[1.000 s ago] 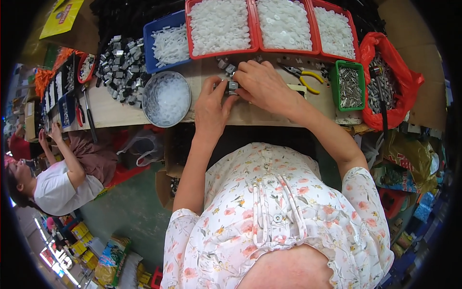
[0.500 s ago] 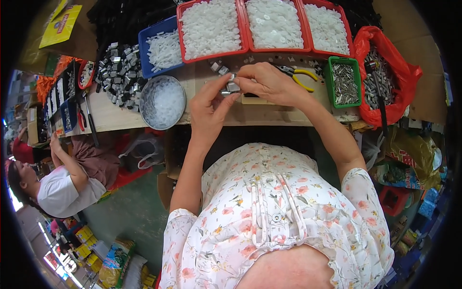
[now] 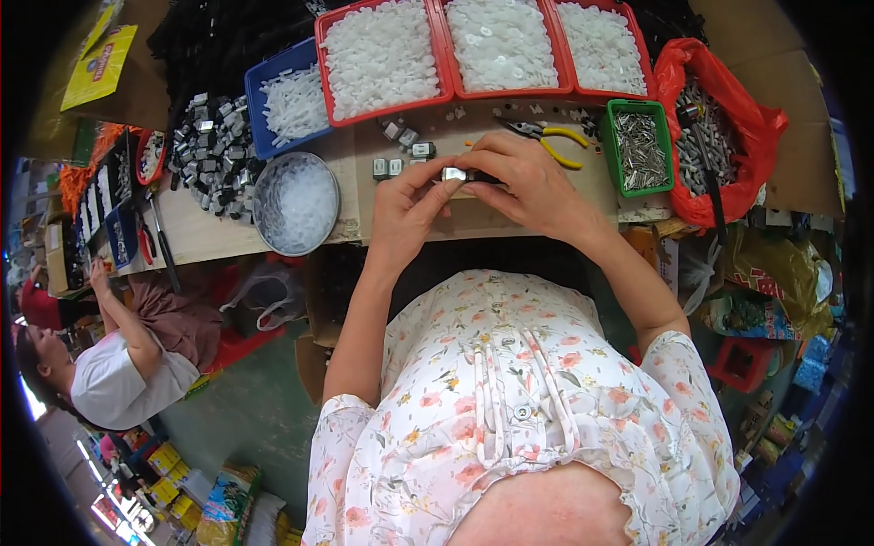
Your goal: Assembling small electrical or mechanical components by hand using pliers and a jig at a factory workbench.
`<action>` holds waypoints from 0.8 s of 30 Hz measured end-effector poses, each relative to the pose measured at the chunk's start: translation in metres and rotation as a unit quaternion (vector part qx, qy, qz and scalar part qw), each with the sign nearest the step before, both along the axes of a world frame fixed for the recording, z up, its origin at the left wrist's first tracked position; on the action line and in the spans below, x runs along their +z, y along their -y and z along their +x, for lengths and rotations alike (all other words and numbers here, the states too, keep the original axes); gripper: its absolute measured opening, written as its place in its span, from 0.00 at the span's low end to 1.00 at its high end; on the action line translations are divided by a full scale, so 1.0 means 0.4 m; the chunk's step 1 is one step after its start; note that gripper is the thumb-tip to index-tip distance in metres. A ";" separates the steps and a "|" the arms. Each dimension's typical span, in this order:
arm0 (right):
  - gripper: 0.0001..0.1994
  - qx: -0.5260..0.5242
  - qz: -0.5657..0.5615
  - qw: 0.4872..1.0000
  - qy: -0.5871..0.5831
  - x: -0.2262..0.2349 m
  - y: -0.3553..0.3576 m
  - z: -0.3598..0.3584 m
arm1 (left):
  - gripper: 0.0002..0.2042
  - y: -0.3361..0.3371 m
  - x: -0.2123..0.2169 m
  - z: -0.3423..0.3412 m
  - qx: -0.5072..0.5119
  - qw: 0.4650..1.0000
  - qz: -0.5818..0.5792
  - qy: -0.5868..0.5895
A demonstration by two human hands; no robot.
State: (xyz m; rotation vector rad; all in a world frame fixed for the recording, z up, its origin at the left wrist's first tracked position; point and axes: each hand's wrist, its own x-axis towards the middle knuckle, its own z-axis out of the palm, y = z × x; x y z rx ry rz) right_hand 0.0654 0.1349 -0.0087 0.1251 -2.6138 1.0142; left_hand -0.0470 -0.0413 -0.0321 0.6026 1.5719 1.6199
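Between the fingertips of both hands is a small silver and black metal block (image 3: 454, 175), held above the front part of the table. My left hand (image 3: 407, 205) pinches its left side with thumb and fingers. On its other side my right hand (image 3: 523, 187) closes over it, hiding its right end. Just beyond my left fingers lie several similar silver blocks (image 3: 388, 167) on the tabletop (image 3: 364, 146). Pliers with yellow handles (image 3: 563, 146) rest on the table past my right hand.
Along the back stand red trays of white plastic pieces (image 3: 381, 62) and a blue tray (image 3: 291, 100). A round metal bowl (image 3: 296, 203) and a heap of blocks (image 3: 211, 150) lie left. Rightward are a green bin of metal pins (image 3: 640, 150) and a red bag (image 3: 763, 132). Another person (image 3: 127, 364) sits left.
Both hands have come nearer my body and closed together on one block. Several blocks that were hidden by the hands now show on the table. The view has shifted slightly.
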 end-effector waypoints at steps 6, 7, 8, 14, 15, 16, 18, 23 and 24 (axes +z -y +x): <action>0.14 -0.046 0.061 0.996 0.042 -0.006 0.009 0.007 | 0.14 0.007 -0.006 0.010 0.025 0.994 -0.026 -0.103; 0.14 -0.062 0.076 0.993 0.059 -0.011 0.009 0.008 | 0.14 0.007 0.000 0.010 0.025 0.994 -0.026 -0.103; 0.14 -0.062 0.076 0.993 0.059 -0.014 0.008 0.008 | 0.14 0.007 0.011 0.011 0.051 0.971 -0.042 -0.229; 0.13 -0.061 0.121 0.989 0.063 -0.023 0.010 0.000 | 0.12 0.008 -0.012 0.017 0.073 0.879 -0.046 -0.468; 0.13 -0.059 0.117 0.989 0.069 -0.025 0.010 -0.002 | 0.12 0.005 -0.017 0.020 0.061 0.868 -0.035 -0.492; 0.13 -0.058 0.112 0.989 0.075 -0.026 0.009 -0.003 | 0.12 0.003 -0.021 0.022 0.059 0.867 -0.035 -0.493; 0.13 -0.055 0.099 0.991 0.070 -0.033 0.004 -0.001 | 0.13 -0.002 -0.026 0.025 0.032 0.853 -0.036 -0.520; 0.14 -0.042 0.059 0.996 0.058 -0.049 -0.009 0.004 | 0.16 -0.002 -0.031 0.024 0.010 0.820 -0.041 -0.571; 0.14 -0.043 0.061 0.995 0.060 -0.047 -0.008 0.004 | 0.16 -0.002 -0.033 0.023 0.009 0.801 -0.047 -0.597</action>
